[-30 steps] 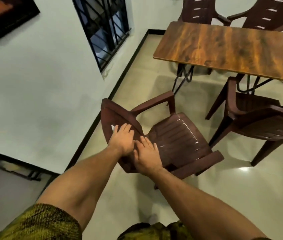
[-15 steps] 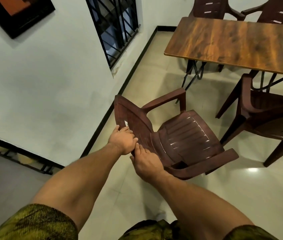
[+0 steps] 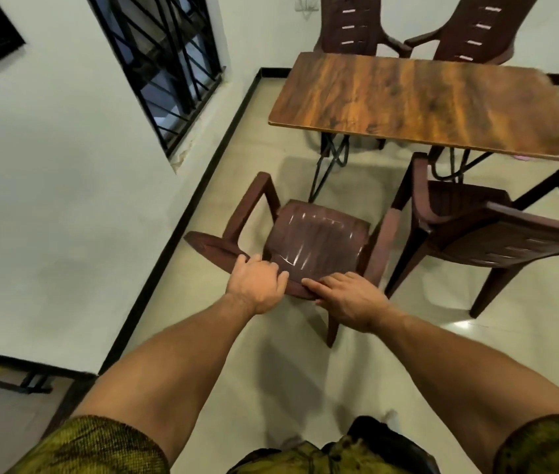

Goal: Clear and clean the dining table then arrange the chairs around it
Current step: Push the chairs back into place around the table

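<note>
A brown plastic armchair (image 3: 315, 237) stands on the tiled floor just in front of me, its seat facing the wooden dining table (image 3: 418, 104). My left hand (image 3: 257, 282) grips the top edge of its backrest, fingers curled over it. My right hand (image 3: 350, 295) holds the same edge a little to the right. The tabletop is bare. The chair's front edge is near the table's black metal legs (image 3: 329, 159).
A second brown chair (image 3: 497, 230) stands to the right, partly under the table. Two more chairs (image 3: 350, 25) stand at the table's far side against the wall. A barred window (image 3: 165, 63) and the white wall run along the left, with a black skirting strip.
The chair has turned from a tilted, sideways pose to upright with its seat facing the table. Both hands stayed on the backrest and moved with it towards the table.
</note>
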